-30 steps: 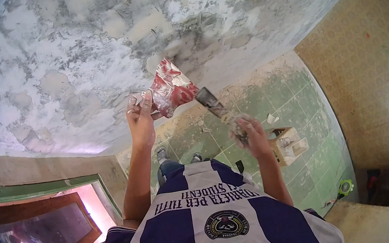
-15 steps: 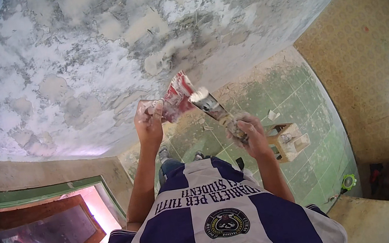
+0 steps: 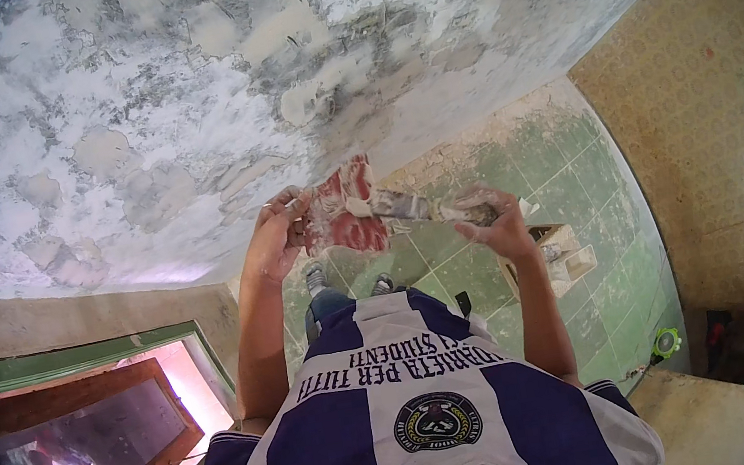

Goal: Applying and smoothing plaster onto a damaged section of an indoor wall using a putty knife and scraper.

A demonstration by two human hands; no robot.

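Observation:
My left hand (image 3: 278, 237) grips a red flat spreader (image 3: 351, 234) by its edge, its face smeared with pale putty. A putty knife (image 3: 399, 204) in my right hand (image 3: 497, 221) lies almost sideways, its coated blade against the red spreader and its handle out to the right. Both hands are at chest height beside a mottled, patched white wall (image 3: 172, 118). My sneakers (image 3: 315, 277) show below, beyond the striped shirt.
A wooden crate (image 3: 567, 266) stands on dusty green floor tiles (image 3: 575, 173). An open wood-framed window (image 3: 95, 437) is at lower left. At right are a patterned yellowish wall (image 3: 679, 100), a pale surface (image 3: 696, 405) and a small green round object (image 3: 665, 341).
The knife has swung from steeply angled to nearly horizontal, its blade moving onto the spreader. The red spreader has turned more upright and shifted down, and my right hand has risen slightly rightward.

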